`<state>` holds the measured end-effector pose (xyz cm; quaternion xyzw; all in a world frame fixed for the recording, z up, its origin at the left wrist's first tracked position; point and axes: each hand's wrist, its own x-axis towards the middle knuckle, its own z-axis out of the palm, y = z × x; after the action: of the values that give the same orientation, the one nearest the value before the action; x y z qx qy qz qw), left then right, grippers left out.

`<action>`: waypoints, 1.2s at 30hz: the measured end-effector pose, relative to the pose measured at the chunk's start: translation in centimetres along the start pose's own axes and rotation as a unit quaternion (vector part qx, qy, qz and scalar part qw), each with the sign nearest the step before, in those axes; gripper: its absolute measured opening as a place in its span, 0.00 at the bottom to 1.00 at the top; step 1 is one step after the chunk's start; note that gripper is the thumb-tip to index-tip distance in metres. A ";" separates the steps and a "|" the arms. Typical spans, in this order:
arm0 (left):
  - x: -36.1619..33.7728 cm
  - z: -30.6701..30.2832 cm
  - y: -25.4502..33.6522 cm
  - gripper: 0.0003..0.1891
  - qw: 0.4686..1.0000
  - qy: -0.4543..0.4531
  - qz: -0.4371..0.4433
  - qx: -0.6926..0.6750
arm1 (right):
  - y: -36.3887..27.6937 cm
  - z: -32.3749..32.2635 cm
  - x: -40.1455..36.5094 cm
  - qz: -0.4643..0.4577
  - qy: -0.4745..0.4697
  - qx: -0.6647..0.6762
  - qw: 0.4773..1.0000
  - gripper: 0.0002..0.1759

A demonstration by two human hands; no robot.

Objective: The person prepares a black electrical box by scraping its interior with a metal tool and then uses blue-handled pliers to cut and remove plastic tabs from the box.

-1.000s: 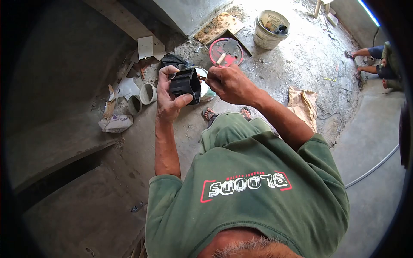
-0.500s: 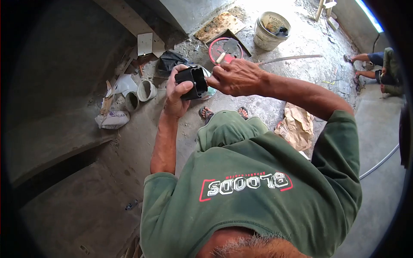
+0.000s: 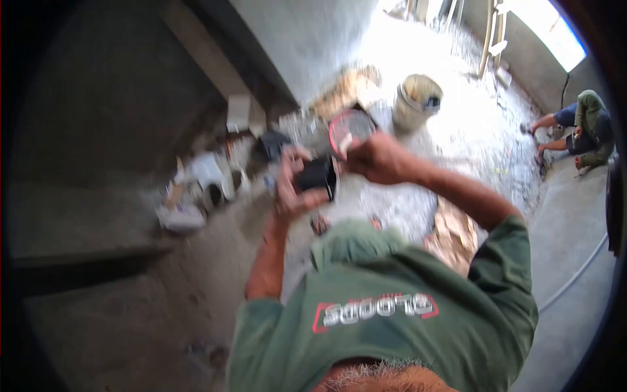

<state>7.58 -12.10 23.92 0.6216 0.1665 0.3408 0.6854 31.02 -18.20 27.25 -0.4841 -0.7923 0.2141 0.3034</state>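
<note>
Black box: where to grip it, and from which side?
I'd pinch the black box across its two opposite outer walls, thumb against fingers, coming from the person's left. The left hand spans it that way now, and the right hand is by the other end, so that end should stay free. Finer wall detail is too blurred to judge.

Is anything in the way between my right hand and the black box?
Nothing visible stands between your right hand and the black box, though the picture is blurred. Your left hand holds the box from the opposite side, so it doesn't seem to block the way.
</note>
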 end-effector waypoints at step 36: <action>3.2 3.2 -0.8 0.35 0.981 0.037 -0.050 -0.182 | 0.8 -3.8 -0.3 -0.165 -0.030 -0.250 0.954 0.06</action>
<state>12.13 -12.33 24.32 0.4646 0.1577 0.3537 0.7964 34.24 -17.90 29.36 -0.4001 -0.8982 -0.0293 0.1795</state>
